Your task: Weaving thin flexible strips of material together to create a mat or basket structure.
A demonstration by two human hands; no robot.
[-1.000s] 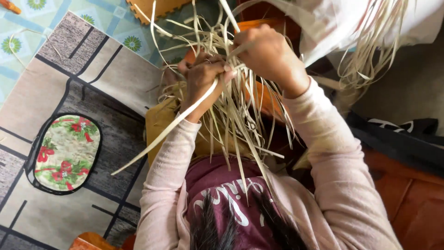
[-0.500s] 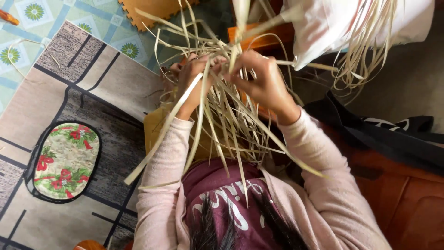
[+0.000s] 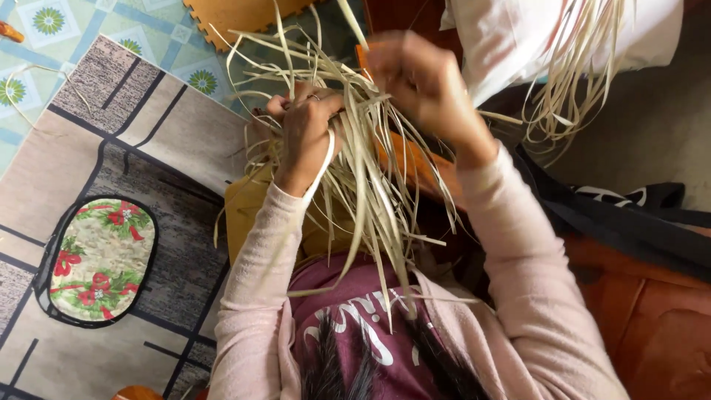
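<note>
Left hand [image 3: 305, 130] and right hand [image 3: 422, 81], fingers clenched around a tangled bundle of pale straw strips [image 3: 366, 192], above a patterned mat [image 3: 111, 170].

Single head-worn view, looking steeply down from above and close. The person's chest fills the lower frame, both sleeved arms reach upward to mid-frame, and patterned floor mat [image 3: 111, 148] lies at frame left.
</note>
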